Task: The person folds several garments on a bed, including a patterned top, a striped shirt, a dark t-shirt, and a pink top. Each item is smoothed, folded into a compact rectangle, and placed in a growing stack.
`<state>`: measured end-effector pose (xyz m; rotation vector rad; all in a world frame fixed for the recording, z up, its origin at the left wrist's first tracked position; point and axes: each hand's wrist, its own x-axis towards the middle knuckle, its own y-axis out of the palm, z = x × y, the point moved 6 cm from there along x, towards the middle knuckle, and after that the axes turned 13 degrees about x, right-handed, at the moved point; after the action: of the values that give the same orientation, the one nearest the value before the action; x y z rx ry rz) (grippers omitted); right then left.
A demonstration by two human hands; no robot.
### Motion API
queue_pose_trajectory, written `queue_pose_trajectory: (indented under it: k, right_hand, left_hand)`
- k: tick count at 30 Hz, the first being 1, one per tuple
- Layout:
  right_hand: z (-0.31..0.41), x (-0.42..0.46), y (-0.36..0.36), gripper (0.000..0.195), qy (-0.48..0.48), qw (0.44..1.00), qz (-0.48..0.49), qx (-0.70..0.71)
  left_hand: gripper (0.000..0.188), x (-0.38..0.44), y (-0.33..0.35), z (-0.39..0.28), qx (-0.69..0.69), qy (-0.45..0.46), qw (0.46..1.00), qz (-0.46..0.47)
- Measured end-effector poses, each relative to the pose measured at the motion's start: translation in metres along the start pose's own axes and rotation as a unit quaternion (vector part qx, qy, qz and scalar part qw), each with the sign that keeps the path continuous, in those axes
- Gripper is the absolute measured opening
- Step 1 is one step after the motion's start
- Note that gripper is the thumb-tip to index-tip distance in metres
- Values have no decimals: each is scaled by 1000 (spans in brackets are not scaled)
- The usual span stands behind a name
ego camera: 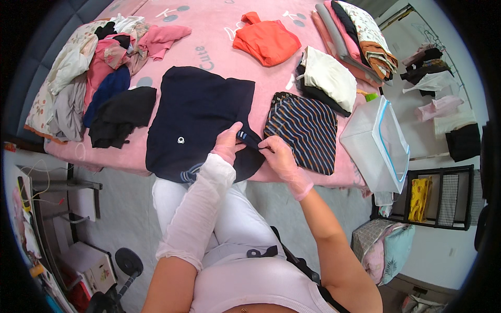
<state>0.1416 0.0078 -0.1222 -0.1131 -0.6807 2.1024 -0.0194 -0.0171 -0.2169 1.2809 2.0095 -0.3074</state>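
Observation:
A navy blue garment (199, 113) with a small white emblem lies spread on the bed's front edge, partly over my lap. Light blue stripes run along its trim. My left hand (227, 144), in a thin translucent glove with a white sleeve over the forearm, grips the garment beside a striped band (243, 135). The fingertips of my right hand (280, 154), gloved too, pinch the end of that same band. Just beyond the right hand lies a folded garment (303, 131) with diagonal stripes.
Loose clothes (105, 54) and a black garment (123, 115) lie at left on the pink bedspread (211, 23). Farther back is an orange garment (268, 41). Folded bedding (352, 39), a white folded garment (328, 78) and a translucent storage box (364, 144) stand on the right.

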Motion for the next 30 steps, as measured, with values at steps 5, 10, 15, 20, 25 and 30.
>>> queue_pose_trajectory:
  k: [5, 10, 15, 20, 25, 30]
  right_hand:
    - [9, 8, -2, 12, -15, 998, -57, -9]
    - [27, 25, 9, 13, -20, 992, -111, -62]
    - [-6, 33, -1, 9, 165, 923, -151, 314]
    - [-10, 19, -2, 11, 242, 777, -176, 553]
    - [-7, 25, 3, 14, 187, 935, -62, 295]
    - [-10, 23, -21, 24, 185, 920, -207, 277]
  left_hand:
    - [49, -9, -1, -6, 2, 21, 1000, -23]
    - [54, -21, 6, -22, 118, 126, 985, -30]
    - [58, -20, -6, -18, 100, 115, 988, -31]
    - [50, -28, 7, -23, 45, 124, 991, 13]
    - [45, -33, 18, -23, 91, 157, 983, 29]
    - [44, -53, 20, -34, 43, 148, 988, 33]
